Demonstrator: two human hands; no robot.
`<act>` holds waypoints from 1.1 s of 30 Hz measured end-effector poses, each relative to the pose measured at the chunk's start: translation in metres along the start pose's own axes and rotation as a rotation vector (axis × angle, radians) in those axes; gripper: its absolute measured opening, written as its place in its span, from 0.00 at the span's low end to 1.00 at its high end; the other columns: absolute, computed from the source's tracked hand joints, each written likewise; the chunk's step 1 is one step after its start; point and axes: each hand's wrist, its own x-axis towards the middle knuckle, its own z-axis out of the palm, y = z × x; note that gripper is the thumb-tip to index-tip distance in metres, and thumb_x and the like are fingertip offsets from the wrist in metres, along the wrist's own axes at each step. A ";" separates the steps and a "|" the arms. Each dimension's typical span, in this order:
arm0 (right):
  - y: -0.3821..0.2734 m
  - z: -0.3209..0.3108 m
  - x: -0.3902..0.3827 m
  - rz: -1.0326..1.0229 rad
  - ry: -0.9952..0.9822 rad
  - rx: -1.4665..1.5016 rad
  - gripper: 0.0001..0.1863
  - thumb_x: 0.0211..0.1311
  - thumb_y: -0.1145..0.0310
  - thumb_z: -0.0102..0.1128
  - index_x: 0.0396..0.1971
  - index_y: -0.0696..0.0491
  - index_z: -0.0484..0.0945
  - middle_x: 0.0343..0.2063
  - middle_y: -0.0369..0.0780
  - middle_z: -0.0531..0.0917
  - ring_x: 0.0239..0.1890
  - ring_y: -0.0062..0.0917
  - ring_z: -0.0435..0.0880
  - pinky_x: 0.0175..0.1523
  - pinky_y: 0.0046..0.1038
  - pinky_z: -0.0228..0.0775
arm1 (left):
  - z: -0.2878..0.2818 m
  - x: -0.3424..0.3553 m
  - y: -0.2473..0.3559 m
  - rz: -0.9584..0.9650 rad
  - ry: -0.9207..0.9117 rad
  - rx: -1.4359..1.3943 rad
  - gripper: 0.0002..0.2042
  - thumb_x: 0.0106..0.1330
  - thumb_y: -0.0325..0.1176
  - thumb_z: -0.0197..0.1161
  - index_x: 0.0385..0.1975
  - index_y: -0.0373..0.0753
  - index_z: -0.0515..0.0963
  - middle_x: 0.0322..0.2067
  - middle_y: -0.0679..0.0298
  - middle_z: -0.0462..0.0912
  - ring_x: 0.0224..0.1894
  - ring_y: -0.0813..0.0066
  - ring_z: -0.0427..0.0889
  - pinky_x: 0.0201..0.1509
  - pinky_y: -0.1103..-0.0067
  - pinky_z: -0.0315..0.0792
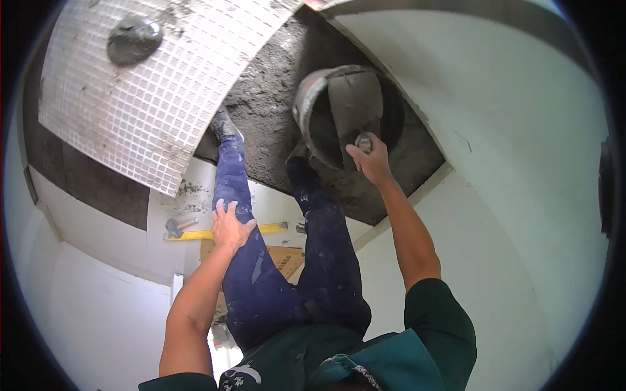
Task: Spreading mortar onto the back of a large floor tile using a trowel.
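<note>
My right hand [372,161] is closed round the handle of a trowel [357,98], whose wide flat blade is over the mouth of a bucket [310,104]. Grey mortar coats the blade. The bucket is dark inside and its rim is smeared with mortar; how much it holds cannot be made out. My left hand [229,227] rests with fingers spread on my left leg, near the knee, and holds nothing. Ahead on the left is a large tile [150,117], its gridded back facing up. A round lump of wet mortar [134,40] sits on it.
Rough grey mortar [267,98] covers the floor between tile and bucket. A yellow spirit level [270,227] and a hammer [175,227] lie by my left leg, with a cardboard piece [287,259] behind. A pale wall [508,124] rises close on the right.
</note>
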 end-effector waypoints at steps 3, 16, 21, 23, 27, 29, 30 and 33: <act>-0.025 0.022 -0.012 -0.099 0.030 -0.150 0.09 0.59 0.70 0.65 0.28 0.55 0.73 0.17 0.30 0.72 0.17 0.14 0.69 0.22 0.22 0.60 | -0.016 0.004 -0.005 0.023 -0.011 -0.072 0.37 0.50 0.48 0.74 0.61 0.44 0.69 0.67 0.52 0.58 0.67 0.47 0.61 0.66 0.59 0.65; -0.205 0.368 0.084 -0.700 0.219 -0.744 0.11 0.61 0.63 0.61 0.32 0.57 0.75 0.22 0.53 0.80 0.27 0.52 0.81 0.33 0.48 0.73 | -0.068 0.013 -0.059 0.064 -0.002 -0.342 0.37 0.52 0.51 0.71 0.63 0.49 0.67 0.69 0.56 0.58 0.69 0.51 0.60 0.67 0.60 0.64; -0.186 0.303 0.008 -0.749 0.271 -0.544 0.15 0.61 0.68 0.63 0.44 0.60 0.76 0.29 0.53 0.82 0.32 0.49 0.83 0.38 0.41 0.75 | -0.062 0.016 -0.058 0.052 -0.021 -0.389 0.36 0.51 0.50 0.71 0.62 0.48 0.68 0.67 0.56 0.60 0.67 0.50 0.63 0.66 0.60 0.65; -0.162 0.246 -0.035 -0.615 0.324 -0.644 0.14 0.61 0.68 0.63 0.42 0.61 0.75 0.32 0.52 0.82 0.35 0.50 0.82 0.41 0.41 0.74 | -0.052 0.017 -0.053 0.049 0.019 -0.422 0.35 0.52 0.47 0.72 0.61 0.47 0.69 0.68 0.55 0.58 0.67 0.50 0.62 0.64 0.60 0.67; -0.099 0.130 -0.072 -0.031 0.298 -0.899 0.16 0.64 0.59 0.59 0.38 0.59 0.75 0.33 0.52 0.83 0.38 0.51 0.82 0.43 0.45 0.73 | -0.052 0.011 -0.054 0.025 0.031 -0.366 0.35 0.51 0.47 0.73 0.61 0.45 0.69 0.67 0.54 0.59 0.66 0.49 0.64 0.64 0.59 0.67; -0.042 0.058 -0.050 0.098 0.236 -1.029 0.19 0.65 0.57 0.56 0.40 0.60 0.76 0.33 0.53 0.83 0.41 0.51 0.83 0.45 0.46 0.73 | -0.043 0.015 -0.044 0.059 0.013 -0.317 0.35 0.51 0.47 0.73 0.60 0.45 0.70 0.67 0.54 0.59 0.66 0.49 0.63 0.64 0.59 0.66; -0.003 0.017 -0.026 0.327 0.222 -0.875 0.19 0.64 0.57 0.58 0.39 0.61 0.76 0.30 0.52 0.83 0.36 0.48 0.84 0.41 0.44 0.73 | -0.037 0.014 -0.036 0.080 0.010 -0.289 0.35 0.51 0.47 0.73 0.60 0.45 0.70 0.67 0.54 0.59 0.66 0.49 0.63 0.65 0.58 0.66; 0.023 -0.004 0.033 0.622 0.073 -0.247 0.17 0.60 0.60 0.65 0.36 0.61 0.76 0.21 0.44 0.80 0.20 0.32 0.79 0.26 0.35 0.69 | -0.026 0.011 -0.023 0.049 -0.031 -0.173 0.35 0.50 0.46 0.74 0.60 0.44 0.70 0.67 0.53 0.59 0.66 0.50 0.63 0.65 0.58 0.64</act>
